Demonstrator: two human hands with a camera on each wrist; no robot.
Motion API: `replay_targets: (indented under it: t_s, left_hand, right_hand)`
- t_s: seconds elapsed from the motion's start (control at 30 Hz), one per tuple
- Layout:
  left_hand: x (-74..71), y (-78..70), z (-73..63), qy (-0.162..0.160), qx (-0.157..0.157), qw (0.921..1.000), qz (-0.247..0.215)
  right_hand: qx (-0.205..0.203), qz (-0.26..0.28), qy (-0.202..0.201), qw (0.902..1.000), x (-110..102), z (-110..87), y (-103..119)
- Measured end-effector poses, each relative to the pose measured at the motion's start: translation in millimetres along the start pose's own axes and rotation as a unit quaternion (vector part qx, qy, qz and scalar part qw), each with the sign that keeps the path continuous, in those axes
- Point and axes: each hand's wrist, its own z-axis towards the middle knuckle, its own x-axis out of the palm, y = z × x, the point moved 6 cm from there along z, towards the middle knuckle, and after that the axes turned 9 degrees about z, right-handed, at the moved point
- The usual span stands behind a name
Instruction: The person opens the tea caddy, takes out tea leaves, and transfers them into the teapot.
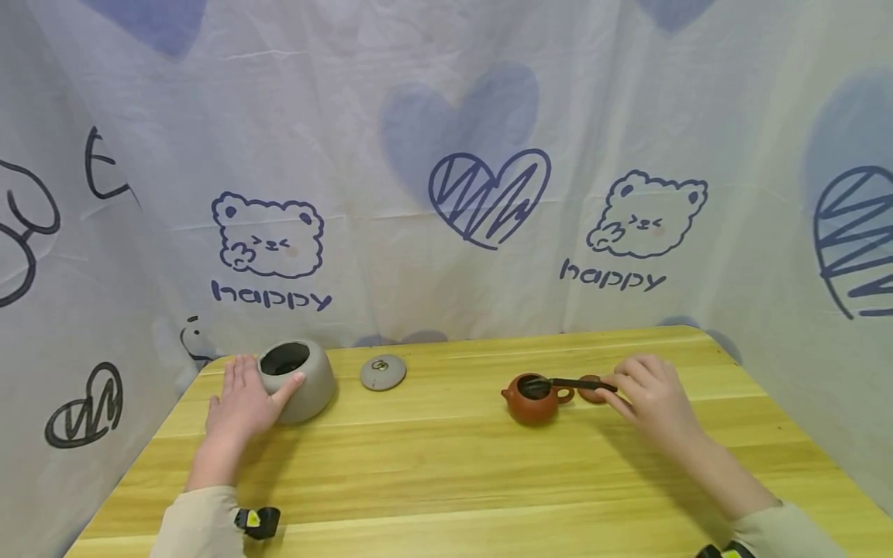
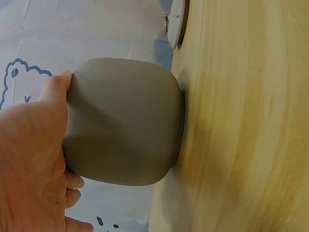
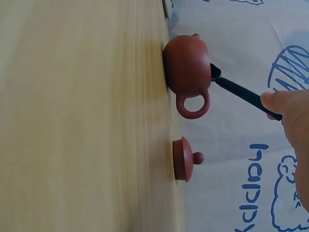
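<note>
A grey round jar (image 1: pixel 312 387) stands uncovered on the wooden table at the left. My left hand (image 1: pixel 244 397) grips its side near the rim, thumb on the near side and fingers on the far left. In the left wrist view the jar's smooth wall (image 2: pixel 123 123) fills the middle. My right hand (image 1: pixel 656 395) pinches the handle end of a black tea scoop (image 1: pixel 575 383). The scoop's head is at the open mouth of a small reddish-brown teapot (image 1: pixel 532 409); its contents are too dark to tell. In the right wrist view the scoop (image 3: pixel 244 93) slants into the teapot (image 3: pixel 187 65).
The jar's grey lid (image 1: pixel 384 373), with a small metal ring, lies right of the jar. A reddish teapot lid (image 3: pixel 183 159) sits on the table beside the teapot's handle, partly behind the scoop in the head view. A printed cloth (image 1: pixel 446 294) hangs behind the table (image 1: pixel 432 473).
</note>
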Motion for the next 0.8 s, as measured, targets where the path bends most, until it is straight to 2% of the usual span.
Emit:
replay_targets:
  t_s: [0.13,0.33,0.8]
  left_hand:
    - [-0.5,-0.6,-0.5,-0.002,0.001,1.0,-0.001]
    - [-0.9,-0.8,-1.9,0.002,0.001,1.0,0.0]
    - [-0.5,2.4,-0.7,-0.001,0.006,1.0,0.0]
  right_hand:
    - [-0.031,-0.008,-0.007,0.9995,0,-0.8,2]
    - [-0.041,-0.005,-0.033,0.9986,-6,0.4,3]
    - [0.004,-0.05,-0.054,0.9973,-41,-11.0,-11]
